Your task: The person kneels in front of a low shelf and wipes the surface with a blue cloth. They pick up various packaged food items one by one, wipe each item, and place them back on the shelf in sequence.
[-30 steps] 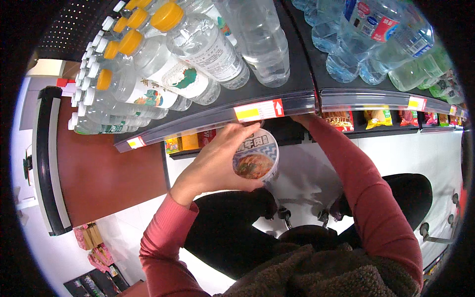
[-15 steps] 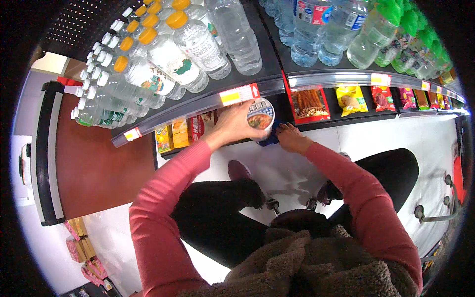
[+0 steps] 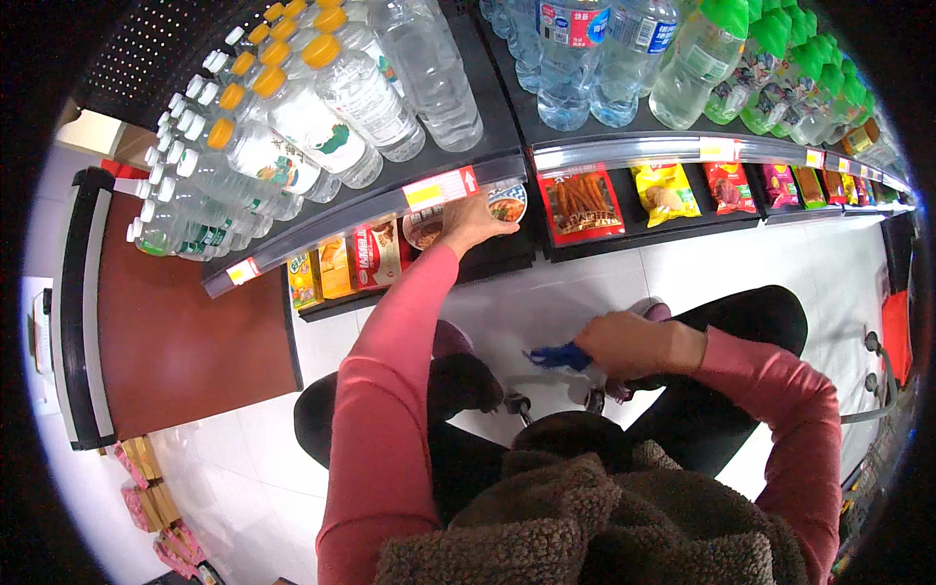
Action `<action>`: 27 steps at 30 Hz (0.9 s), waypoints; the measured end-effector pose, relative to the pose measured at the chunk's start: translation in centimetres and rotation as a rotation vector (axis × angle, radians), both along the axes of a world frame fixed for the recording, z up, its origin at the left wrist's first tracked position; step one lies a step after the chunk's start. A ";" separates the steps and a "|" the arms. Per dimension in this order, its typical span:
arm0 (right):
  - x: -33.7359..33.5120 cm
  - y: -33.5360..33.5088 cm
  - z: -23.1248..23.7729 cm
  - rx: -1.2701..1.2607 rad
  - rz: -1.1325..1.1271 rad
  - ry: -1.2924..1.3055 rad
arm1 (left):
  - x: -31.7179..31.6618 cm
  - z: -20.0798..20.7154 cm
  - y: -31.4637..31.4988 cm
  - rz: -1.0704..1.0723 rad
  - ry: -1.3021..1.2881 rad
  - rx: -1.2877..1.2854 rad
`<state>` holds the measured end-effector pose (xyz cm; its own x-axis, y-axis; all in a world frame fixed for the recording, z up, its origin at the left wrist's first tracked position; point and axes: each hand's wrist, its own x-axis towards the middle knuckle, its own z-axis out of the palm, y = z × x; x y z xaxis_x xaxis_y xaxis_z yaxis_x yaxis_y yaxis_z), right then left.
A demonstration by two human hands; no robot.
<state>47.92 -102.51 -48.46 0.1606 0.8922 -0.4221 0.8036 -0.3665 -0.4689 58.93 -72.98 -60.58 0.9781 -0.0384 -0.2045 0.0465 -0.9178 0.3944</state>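
At the front of the low shelf, my left hand (image 3: 475, 223) is closed around an instant noodle tub (image 3: 508, 206) whose round lid carries a food picture. The tub sits under the price rail, partly hidden by my fingers. Left of it, a second round tub (image 3: 421, 230) shows behind my wrist. My right hand (image 3: 629, 345) is drawn back over the floor near my knees, its fingers wrapped round a crumpled blue cloth (image 3: 561, 357).
Rows of water bottles (image 3: 336, 107) stand on the shelf above, with a clear price rail (image 3: 370, 224) along its edge. Red and yellow snack bags (image 3: 666, 193) lie to the right on the low shelf (image 3: 585, 249). A reddish-brown panel (image 3: 200, 322) stands at the left.
My left hand has moved the noodle tub inward onto the low shelf. My right hand has pulled the blue cloth away from the tub, back toward me and rightward.
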 end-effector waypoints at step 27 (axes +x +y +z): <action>-1.0 1.9 -1.7 -0.117 0.092 0.107 | -3.3 0.5 10.0 -0.030 0.102 0.077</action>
